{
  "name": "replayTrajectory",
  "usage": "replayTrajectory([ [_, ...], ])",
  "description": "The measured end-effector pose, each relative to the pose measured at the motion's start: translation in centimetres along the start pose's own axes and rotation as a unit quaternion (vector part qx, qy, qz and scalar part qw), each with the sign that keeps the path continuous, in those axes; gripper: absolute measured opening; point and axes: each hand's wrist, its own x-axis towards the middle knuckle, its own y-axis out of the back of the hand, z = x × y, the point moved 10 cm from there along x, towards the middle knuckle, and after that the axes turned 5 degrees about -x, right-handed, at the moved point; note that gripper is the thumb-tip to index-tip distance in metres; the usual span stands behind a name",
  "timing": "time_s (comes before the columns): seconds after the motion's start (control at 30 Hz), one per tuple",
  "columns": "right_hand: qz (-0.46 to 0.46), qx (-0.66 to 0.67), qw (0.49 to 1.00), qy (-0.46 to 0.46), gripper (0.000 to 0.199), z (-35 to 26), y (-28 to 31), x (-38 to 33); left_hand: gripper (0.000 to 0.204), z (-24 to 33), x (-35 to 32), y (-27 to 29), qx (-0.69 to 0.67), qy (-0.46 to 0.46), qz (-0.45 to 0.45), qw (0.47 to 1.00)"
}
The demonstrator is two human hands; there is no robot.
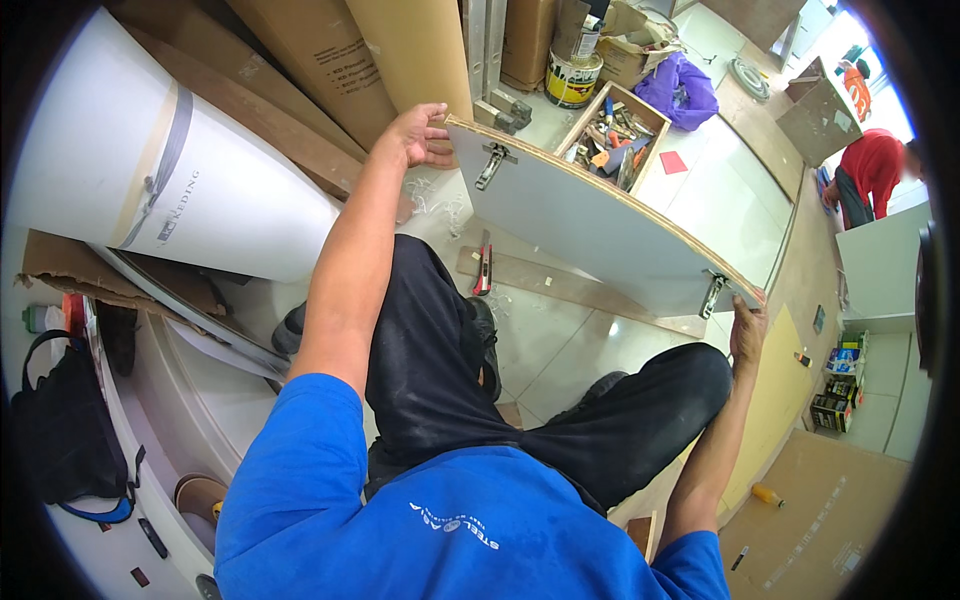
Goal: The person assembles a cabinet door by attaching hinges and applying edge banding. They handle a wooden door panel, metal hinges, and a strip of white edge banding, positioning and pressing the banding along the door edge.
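A grey cabinet door point(590, 225) with a raw plywood edge stands tilted on its long side in front of my legs. Two metal hinges are fitted near its ends, the left hinge point(493, 165) and the right hinge point(713, 294). My left hand point(415, 138) is at the door's left end, fingers somewhat apart and their tips against the edge. Around the right corner, my right hand point(747, 330) grips with bent fingers, partly hidden by the door. A red utility knife point(484, 264) lies on the floor between my feet and the door.
Beyond the door sit a wooden tray point(661, 133) of tools, a purple bag point(678, 90) and a paint can point(573, 80). Large white rolls point(240, 190) and cardboard crowd my left. A person in red point(872, 172) bends at the far right. A yellow bottle point(768, 496) lies right.
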Motion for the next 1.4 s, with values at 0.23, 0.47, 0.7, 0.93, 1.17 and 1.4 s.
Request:
replayTrajectory([
  [0.23, -0.013, -0.016, 1.0, 0.014, 0.036, -0.4, -0.3, 0.0, 0.028, 2.1, 0.1, 0.8, 0.064, -0.152, -0.032, 0.986],
  [0.47, -0.012, -0.022, 1.0, 0.013, 0.036, -0.6, -0.5, -0.1, 0.048, 2.7, -0.8, 0.7, 0.078, -0.177, -0.025, 0.981],
  [0.7, 0.008, 0.002, 1.0, 0.007, 0.035, -0.4, -0.1, -0.2, 0.053, 2.8, -0.9, 0.6, 0.1, -0.178, 0.001, 0.979],
  [0.93, -0.014, -0.015, 1.0, -0.001, 0.035, -0.7, -0.7, -0.3, 0.037, 2.1, 0.4, 0.3, 0.091, -0.141, 0.024, 0.986],
  [1.17, 0.007, -0.034, 0.999, -0.005, 0.039, -0.7, -0.4, -0.3, 0.064, 2.0, 0.8, -0.2, 0.163, -0.146, 0.044, 0.975],
  [1.4, -0.008, -0.111, 0.993, 0.023, 0.033, -2.4, -2.1, -0.9, 0.102, 1.8, -0.2, -0.4, 0.043, -0.077, -0.095, 0.991],
])
